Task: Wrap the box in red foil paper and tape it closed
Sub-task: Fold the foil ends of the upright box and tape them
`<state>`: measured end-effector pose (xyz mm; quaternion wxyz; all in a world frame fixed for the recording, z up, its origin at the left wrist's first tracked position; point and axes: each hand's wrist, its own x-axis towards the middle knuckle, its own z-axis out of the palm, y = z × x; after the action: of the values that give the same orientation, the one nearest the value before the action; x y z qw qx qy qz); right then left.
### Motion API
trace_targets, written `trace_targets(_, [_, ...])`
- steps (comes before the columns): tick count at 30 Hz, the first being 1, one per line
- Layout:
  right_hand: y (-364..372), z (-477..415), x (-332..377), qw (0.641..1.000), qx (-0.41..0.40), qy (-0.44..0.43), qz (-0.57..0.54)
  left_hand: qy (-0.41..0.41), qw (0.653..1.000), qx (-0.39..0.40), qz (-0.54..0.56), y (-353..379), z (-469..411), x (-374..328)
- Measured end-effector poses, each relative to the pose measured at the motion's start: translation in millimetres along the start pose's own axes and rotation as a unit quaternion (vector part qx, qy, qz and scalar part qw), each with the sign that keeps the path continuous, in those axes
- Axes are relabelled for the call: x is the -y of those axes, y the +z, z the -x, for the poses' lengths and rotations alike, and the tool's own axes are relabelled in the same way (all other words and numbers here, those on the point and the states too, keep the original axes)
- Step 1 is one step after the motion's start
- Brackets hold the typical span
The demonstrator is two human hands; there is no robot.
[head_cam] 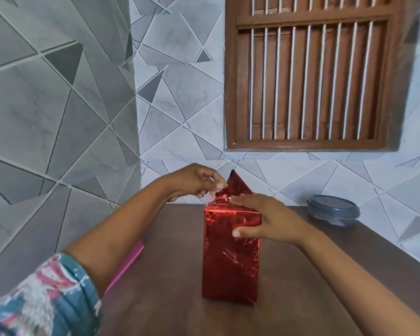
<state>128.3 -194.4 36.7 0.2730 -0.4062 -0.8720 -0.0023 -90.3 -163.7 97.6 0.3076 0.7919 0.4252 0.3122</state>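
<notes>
Wooden table (301,275), upright box (230,263), left fingers (214,183) pinch foil flap (237,184), right fingers (249,201) clasp box

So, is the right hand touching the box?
Touching. Head view shows the right hand clasping the top of the box, thumb pressed on its front.

No readable text or labels — none.

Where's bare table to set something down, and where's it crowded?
Bare: brown wooden table in front of the red foil-wrapped box, and right of it, toward the grey-blue round lidded container. Crowded: left edge, pink flat object under left forearm; box top, left hand pinching foil flap, right hand gripping.
</notes>
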Motion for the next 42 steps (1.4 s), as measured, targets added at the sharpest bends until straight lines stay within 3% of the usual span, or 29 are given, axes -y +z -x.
trace_targets(5, [-4,2,1,0.998,-0.005,-0.052,0.017,-0.028,0.997,0.062,0.043,7,-19,3])
trace_targets(16, [-3,1,2,0.999,0.001,-0.046,0.028,-0.113,0.980,0.162,0.013,-5,-35,3])
trace_targets(33, [3,-1,1,0.999,-0.007,-0.025,0.026,-0.218,0.949,0.184,-0.132,1,-51,-19])
trace_targets(42, [2,-1,1,1.000,-0.004,-0.012,0.027,-0.264,0.927,0.108,-0.245,-4,-44,-10])
